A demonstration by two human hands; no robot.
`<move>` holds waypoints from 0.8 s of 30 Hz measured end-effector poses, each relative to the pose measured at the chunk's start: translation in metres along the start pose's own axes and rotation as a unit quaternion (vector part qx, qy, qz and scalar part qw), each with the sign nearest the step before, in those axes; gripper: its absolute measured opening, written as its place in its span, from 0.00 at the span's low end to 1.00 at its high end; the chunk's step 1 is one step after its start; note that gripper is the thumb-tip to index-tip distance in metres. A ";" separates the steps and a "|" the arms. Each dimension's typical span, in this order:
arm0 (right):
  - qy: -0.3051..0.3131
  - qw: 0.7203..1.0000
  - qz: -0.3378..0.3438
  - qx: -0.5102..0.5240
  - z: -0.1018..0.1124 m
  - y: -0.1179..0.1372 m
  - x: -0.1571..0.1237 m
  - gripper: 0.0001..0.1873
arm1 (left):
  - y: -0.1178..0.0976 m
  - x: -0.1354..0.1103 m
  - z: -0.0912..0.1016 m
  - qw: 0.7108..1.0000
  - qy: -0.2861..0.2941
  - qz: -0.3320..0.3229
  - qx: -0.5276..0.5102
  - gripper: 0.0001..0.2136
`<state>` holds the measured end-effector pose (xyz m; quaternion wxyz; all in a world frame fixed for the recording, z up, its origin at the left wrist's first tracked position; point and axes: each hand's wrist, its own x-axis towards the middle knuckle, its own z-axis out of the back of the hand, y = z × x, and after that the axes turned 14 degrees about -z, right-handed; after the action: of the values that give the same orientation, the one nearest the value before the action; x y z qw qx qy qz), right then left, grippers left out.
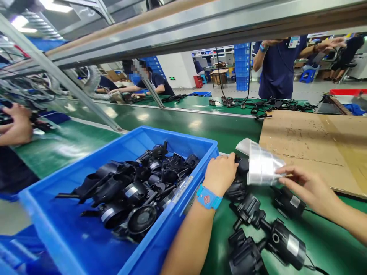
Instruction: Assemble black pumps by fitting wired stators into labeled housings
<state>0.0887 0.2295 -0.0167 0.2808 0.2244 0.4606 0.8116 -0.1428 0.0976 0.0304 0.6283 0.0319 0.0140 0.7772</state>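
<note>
My left hand (222, 172), with a blue wrist strap, is beside the blue bin's right wall. Its fingers are curled at a black motor pump (242, 163), and their tips are partly hidden. Between thumb and fingers, my right hand (305, 185) pinches a shiny, silvery-white curled sheet (262, 164), shaped like a cone. The sheet hangs in front of that pump and covers part of it. Below my hands, several black motor pumps lie on the green mat, among them one with a silver label (288, 242) and a cable, and another nearer (246, 256).
A blue bin (46, 214) on the left holds several black pumps (134, 191). Flattened cardboard (315, 149) lies at the right. A metal beam (172, 28) crosses overhead, with a slanted strut (71, 82) at left. Black cables (275, 104) lie farther back; co-workers are nearby.
</note>
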 end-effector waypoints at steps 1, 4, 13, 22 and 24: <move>0.013 1.000 0.004 -0.020 -0.004 -0.001 -0.016 0.10 | -0.001 -0.002 0.003 1.000 -0.005 -0.002 0.005 0.16; 0.036 0.995 0.053 -0.080 -0.021 -0.004 -0.046 0.12 | -0.007 -0.004 0.006 1.000 -0.019 -0.008 0.011 0.16; -0.062 0.980 0.055 -0.182 -0.025 -0.028 -0.036 0.18 | -0.018 -0.009 -0.012 0.999 -0.045 0.002 -0.009 0.15; 0.016 0.964 0.071 -0.255 -0.003 -0.005 -0.071 0.17 | -0.030 -0.037 -0.009 0.998 -0.054 -0.033 0.003 0.16; -0.025 0.960 0.035 -0.275 0.031 -0.023 -0.091 0.17 | -0.034 -0.038 -0.008 0.997 -0.054 -0.056 0.004 0.16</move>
<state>0.1810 0.1978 -0.0316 0.3146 0.1747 0.2040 0.9104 -0.1027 0.0680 0.0194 0.6708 0.0755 -0.0153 0.7376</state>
